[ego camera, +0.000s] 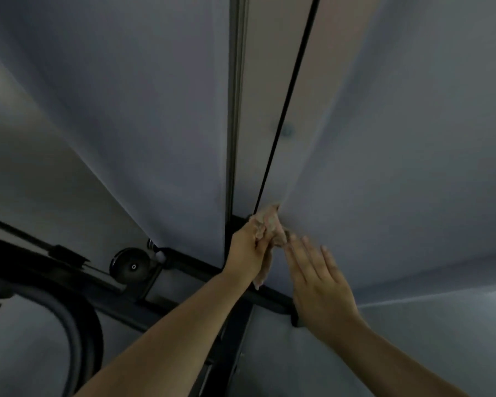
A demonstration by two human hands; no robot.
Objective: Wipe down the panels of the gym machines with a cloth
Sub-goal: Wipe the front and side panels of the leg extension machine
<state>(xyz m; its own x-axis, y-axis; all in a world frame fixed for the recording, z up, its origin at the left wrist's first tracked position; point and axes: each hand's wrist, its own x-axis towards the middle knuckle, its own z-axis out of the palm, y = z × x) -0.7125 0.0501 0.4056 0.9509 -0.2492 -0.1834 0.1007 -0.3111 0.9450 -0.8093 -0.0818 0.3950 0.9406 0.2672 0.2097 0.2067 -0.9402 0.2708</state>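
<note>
Cloth (269,227) bunched in left hand (248,247) at foot of panel (398,167), pressed by black cable (281,116); right hand (321,279) flat, fingers straight, just beside, holding nothing; panel's long axis running up and away, so left hand nearer for upward stroke.

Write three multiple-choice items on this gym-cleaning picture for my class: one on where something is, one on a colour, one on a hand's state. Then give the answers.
1. Where is the cloth?
A. On the floor
B. Against the grey panel, beside the black cable
C. Over the pulley wheel

2. What colour is the cloth?
A. Pale pinkish
B. Dark blue
C. Bright green

3. How is the right hand?
A. Clenched round the cloth
B. Fingers straight, holding nothing
C. Out of view

Answers:
1 B, the left hand holds it bunched there.
2 A, it looks pale pink-beige.
3 B, its fingers lie extended by the panel.
</note>
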